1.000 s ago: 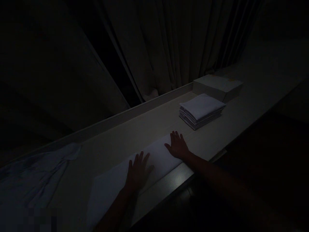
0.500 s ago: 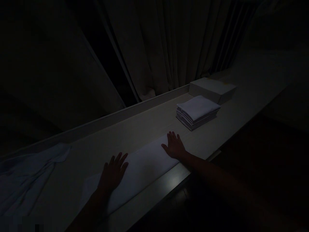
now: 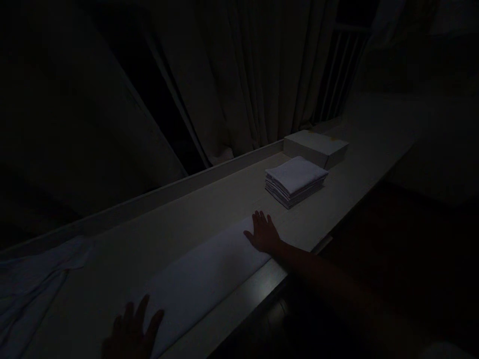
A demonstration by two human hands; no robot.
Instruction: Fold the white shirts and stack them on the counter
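A long white cloth, folded into a flat strip, lies along the front part of the pale table. On its far right end rests my right hand, palm down with the fingers spread. My left hand is at the near left end of the strip, fingers apart, partly cut off by the bottom edge of the view. Beyond my right hand sits a neat stack of folded white cloths. The scene is very dark, so fine detail of the cloth is lost.
Behind the stack stands a white box with yellow marks on top. A crumpled light cloth lies at the left. Curtains hang behind the table's raised back edge. Dark floor shows past the table's front edge.
My left hand has slid along the cloth toward me and to the left. My right hand stays at the cloth's far end. The whole view has shifted slightly.
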